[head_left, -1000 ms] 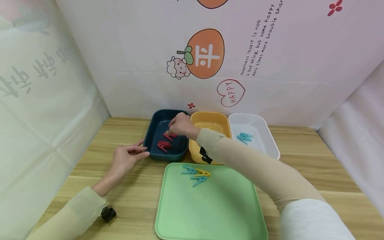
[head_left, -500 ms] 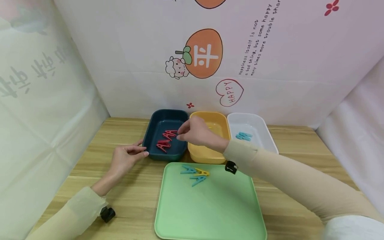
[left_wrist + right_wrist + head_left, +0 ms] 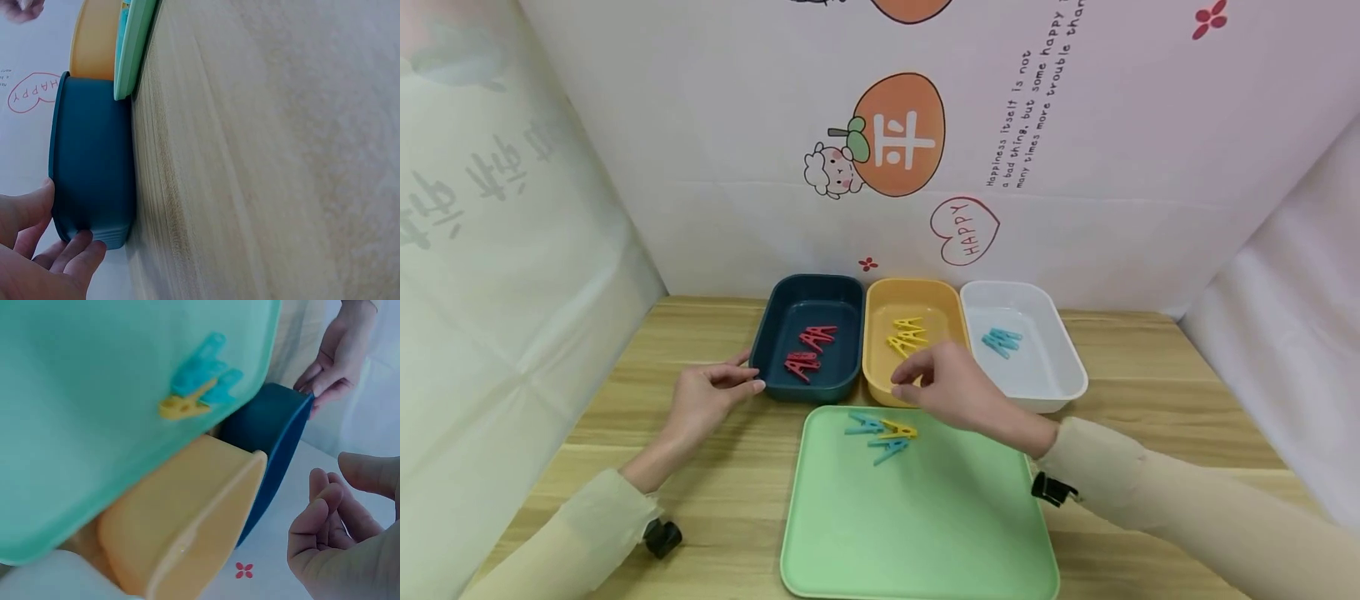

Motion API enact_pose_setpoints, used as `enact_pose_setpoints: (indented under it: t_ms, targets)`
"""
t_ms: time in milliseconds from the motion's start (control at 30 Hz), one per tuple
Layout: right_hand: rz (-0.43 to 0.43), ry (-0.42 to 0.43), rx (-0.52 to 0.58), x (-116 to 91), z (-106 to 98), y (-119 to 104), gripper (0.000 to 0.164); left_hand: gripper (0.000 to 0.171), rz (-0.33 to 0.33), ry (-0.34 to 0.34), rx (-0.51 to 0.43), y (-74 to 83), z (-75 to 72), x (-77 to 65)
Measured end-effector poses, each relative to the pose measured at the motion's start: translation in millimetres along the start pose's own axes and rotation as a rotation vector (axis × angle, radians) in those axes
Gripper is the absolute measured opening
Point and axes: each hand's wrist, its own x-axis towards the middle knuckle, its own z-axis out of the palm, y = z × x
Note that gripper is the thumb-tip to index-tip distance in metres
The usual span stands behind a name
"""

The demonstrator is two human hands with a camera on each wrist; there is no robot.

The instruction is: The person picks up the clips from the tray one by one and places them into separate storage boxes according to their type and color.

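My left hand grips the near left corner of a dark blue bin, thumb at its rim and fingers against its outer wall in the left wrist view. Several red clothespins lie inside that bin. My right hand, holding nothing, hovers above the front edge of a yellow bin, fingers loosely bent and thumb apart from them in the right wrist view. Several yellow clothespins lie in this bin. On the green tray, a yellow clothespin lies among light blue clothespins.
At the right of the row stands a white bin with light blue clothespins. The three bins sit side by side against a printed cloth backdrop. The tray lies before them on the wooden table.
My right hand has left the red clothespins in the dark blue bin and moved right and nearer, over the yellow bin's front edge. My left hand stays on the dark blue bin.
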Motion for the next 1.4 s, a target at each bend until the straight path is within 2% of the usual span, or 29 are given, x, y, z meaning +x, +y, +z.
enact_pose_setpoints:
  t_ms: [367,667,1000,1200,1400]
  targets:
    - [0.035,0.047,0.044,-46,1,37,0.004,0.026,0.005,0.001,-0.015,-2.0,0.5,0.4]
    - [0.092,0.080,0.062,-67,6,55,0.004,0.025,0.025,0.004,-0.012,-3.0,0.9,0.6]
    - [0.078,0.100,0.081,-72,13,67,0.006,0.025,0.010,0.001,-0.021,-1.7,1.0,0.4]
    - [0.083,0.054,0.100,-68,18,68,0.017,0.027,0.002,-0.007,-0.037,-1.6,0.6,-0.5]
    - [0.050,0.014,0.060,-57,28,68,0.024,0.027,0.008,-0.005,-0.039,-2.3,1.2,-0.3]
